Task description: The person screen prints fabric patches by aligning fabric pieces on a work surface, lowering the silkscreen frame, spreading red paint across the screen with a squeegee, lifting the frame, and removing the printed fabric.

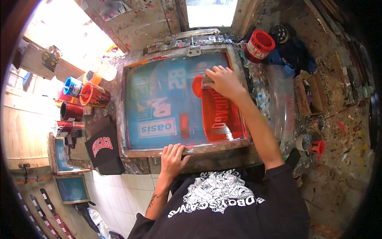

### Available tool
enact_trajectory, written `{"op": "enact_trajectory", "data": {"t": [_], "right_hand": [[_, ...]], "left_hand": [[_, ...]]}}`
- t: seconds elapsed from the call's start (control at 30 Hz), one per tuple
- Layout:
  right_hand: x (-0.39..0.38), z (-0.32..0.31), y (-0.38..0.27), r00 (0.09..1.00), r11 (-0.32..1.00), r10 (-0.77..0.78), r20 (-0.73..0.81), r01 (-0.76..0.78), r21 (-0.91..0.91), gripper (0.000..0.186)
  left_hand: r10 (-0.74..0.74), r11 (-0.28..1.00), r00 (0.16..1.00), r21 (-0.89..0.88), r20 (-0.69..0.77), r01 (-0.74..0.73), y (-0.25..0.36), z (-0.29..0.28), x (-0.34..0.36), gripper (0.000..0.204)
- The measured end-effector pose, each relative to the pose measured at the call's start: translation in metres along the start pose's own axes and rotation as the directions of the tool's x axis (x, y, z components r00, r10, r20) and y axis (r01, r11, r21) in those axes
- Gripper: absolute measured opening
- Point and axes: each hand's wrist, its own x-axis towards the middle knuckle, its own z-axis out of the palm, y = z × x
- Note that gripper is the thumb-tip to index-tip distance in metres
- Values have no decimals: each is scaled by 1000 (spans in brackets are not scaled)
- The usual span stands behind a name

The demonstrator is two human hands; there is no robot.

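A wooden-framed printing screen (235, 63) with blue mesh is in front of me, hinged at its far edge. Near the far right of the mesh, my right hand (223, 81) is closed on a squeegee (207, 81); its lower edge is mostly hidden by my fingers. Wet red ink (213, 127) covers a wide strip from the squeegee toward me, over a stencil of letters. A red blob of ink (197, 86) sits just left of the squeegee. My left hand (172, 160) grips the near rail of the frame, its fingers over the top.
A red-smeared paint tub (259, 46) stands past the far right corner. Several ink containers, among them a red tub (94, 95) and a blue one (73, 86), crowd the left. A black printed fabric piece (104, 149) hangs at the near left. An open carton (314, 93) lies right.
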Motion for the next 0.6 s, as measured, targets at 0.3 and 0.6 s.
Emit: {"op": "enact_trajectory", "data": {"t": [0.3,0.6], "right_hand": [[-1,1,10,994,998,60,90,-56,-39,31],[-165,-17,-113,997,995,-12,-70,5,-102,11]], "left_hand": [[-2,1000,1000,-14,24,2,1,3,2,47],[-25,999,999,-27,27,26,3,-2,4,46]]}}
